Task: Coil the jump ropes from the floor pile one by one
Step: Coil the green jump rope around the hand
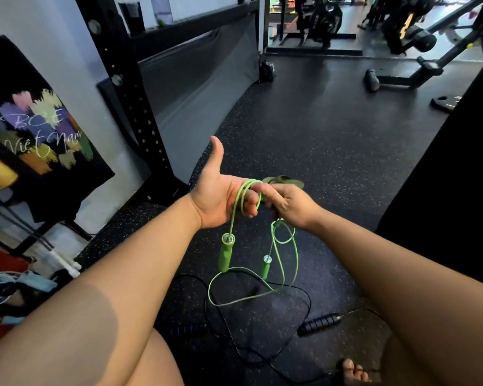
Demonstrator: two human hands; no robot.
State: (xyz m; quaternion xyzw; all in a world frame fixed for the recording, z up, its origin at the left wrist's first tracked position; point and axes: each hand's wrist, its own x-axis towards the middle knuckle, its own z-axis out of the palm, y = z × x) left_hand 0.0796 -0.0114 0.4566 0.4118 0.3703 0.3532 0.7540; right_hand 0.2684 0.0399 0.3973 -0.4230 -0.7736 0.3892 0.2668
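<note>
A green jump rope (pixel 273 292) hangs between my hands above the black floor. My left hand (pixel 218 196) is held palm up with the thumb out, and two turns of the green cord lie looped over its fingers. My right hand (pixel 285 206) pinches the cord right beside those fingers. One green handle (pixel 225 254) dangles below my left hand, the other green handle (pixel 266 267) below my right. The rope's slack trails onto the floor. Under it lies a black jump rope (pixel 308 299), uncoiled, with one black handle (pixel 318 323) at the right.
A black rack upright (pixel 129 87) and a grey wall pad stand at the left. A green sandal (pixel 285 181) lies just beyond my hands. A bench frame (pixel 402 76) and a weight plate (pixel 446 101) sit far right. My bare foot (pixel 352 371) is at the bottom.
</note>
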